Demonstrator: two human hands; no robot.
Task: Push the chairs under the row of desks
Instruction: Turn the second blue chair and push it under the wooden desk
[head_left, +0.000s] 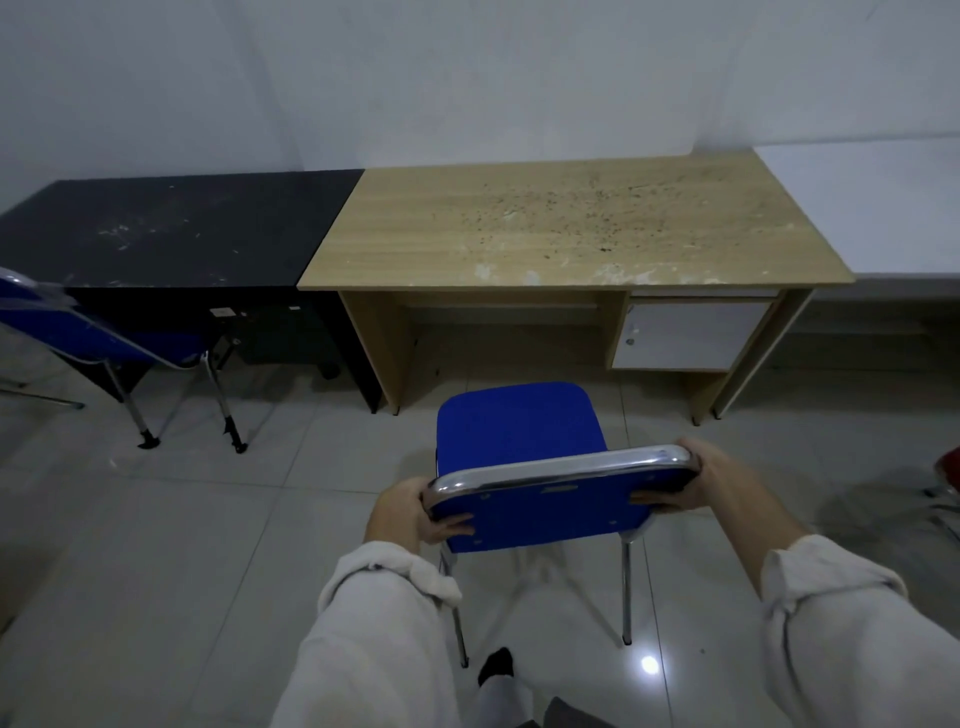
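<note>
A blue chair (519, 426) with a chrome frame stands on the tiled floor in front of the light wooden desk (561, 234), its seat facing the desk's knee space. My left hand (415, 512) grips the left corner of the backrest. My right hand (701, 478) grips the right corner. A second blue chair (93, 332) sits at the far left, its seat partly under the black desk (171, 228). A white desk (883, 208) continues the row on the right.
The wooden desk has a white drawer unit (691, 335) on its right side, narrowing the knee space. Part of a red chair (948, 467) shows at the right edge. My feet are on the floor behind the chair.
</note>
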